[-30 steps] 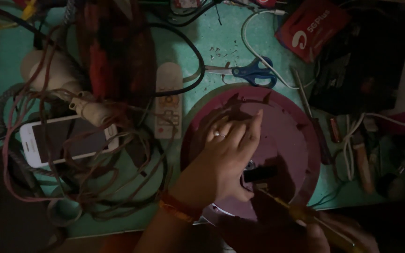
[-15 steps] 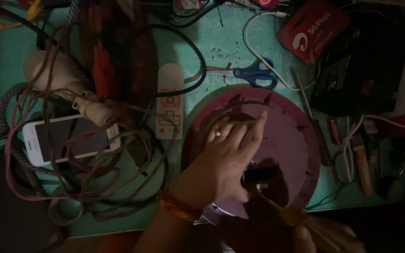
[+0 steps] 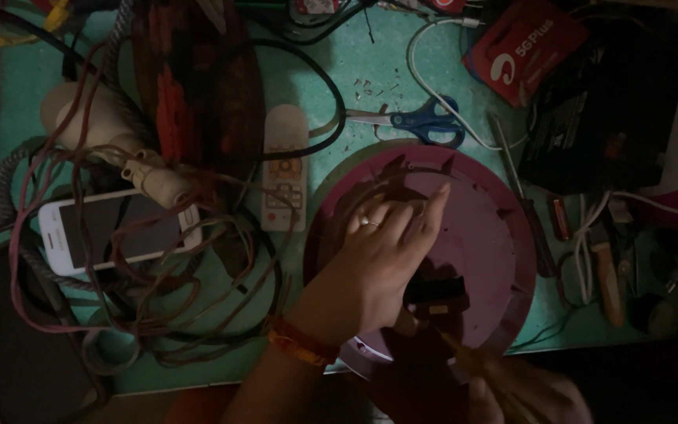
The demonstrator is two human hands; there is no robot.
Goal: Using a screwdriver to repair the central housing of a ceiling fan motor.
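Observation:
A round maroon disc-shaped casing (image 3: 484, 228) lies on the green tabletop. My left hand (image 3: 382, 255), with a ring and an orange thread at the wrist, rests flat on the casing with fingers spread, thumb beside a small black part (image 3: 435, 292) at the casing's lower middle. My right hand (image 3: 523, 396) at the bottom edge grips a screwdriver (image 3: 472, 361) with a yellowish handle, whose tip points up-left at the black part.
Blue-handled scissors (image 3: 424, 122) lie above the casing. A white remote (image 3: 284, 169) and a white phone (image 3: 115, 229) sit left, under tangled brown wires (image 3: 158, 314). A red packet (image 3: 523, 47), black box (image 3: 606, 110) and small tools (image 3: 602, 271) crowd the right.
The view has shifted slightly; my left hand stays on the casing. The right hand and screwdriver have edged lower and rightward near the black part.

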